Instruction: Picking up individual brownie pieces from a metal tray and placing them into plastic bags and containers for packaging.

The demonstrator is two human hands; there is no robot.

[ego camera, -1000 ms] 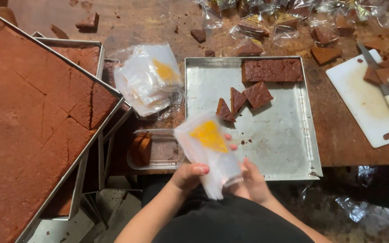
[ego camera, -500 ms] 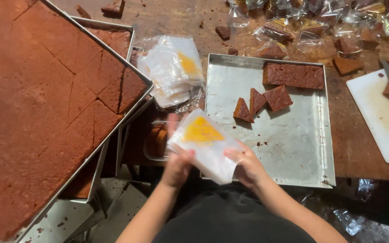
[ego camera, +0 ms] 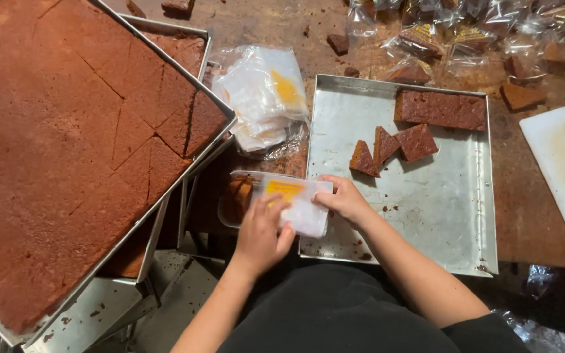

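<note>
Clear plastic with a yellow patch was what I had between my hands: one small bag (ego camera: 293,204), which a second before I had held up above the near edge of the steel tray (ego camera: 426,209) and had since brought down and to the left. It now lay low over the gap between that tray and the stacked pans, just above a small clear tub (ego camera: 237,202) with brown pieces in it. My left hand (ego camera: 263,229) was closed on the bag's left end, fingers curled over the top, and my right hand (ego camera: 344,199) pinched its right edge at the tray's near left corner. I judged that I was working the bag's mouth apart, since nothing was inside it yet as far as I could tell.

Three cut triangles of brown cake (ego camera: 392,149) and one long slab (ego camera: 441,110) sat untouched towards the far side of the tray, well apart from my hands. The pile of spare bags (ego camera: 263,98) lay by the tray's far left corner. The big pan of scored cake (ego camera: 67,150) had come closer into view on my left as my head turned.
</note>
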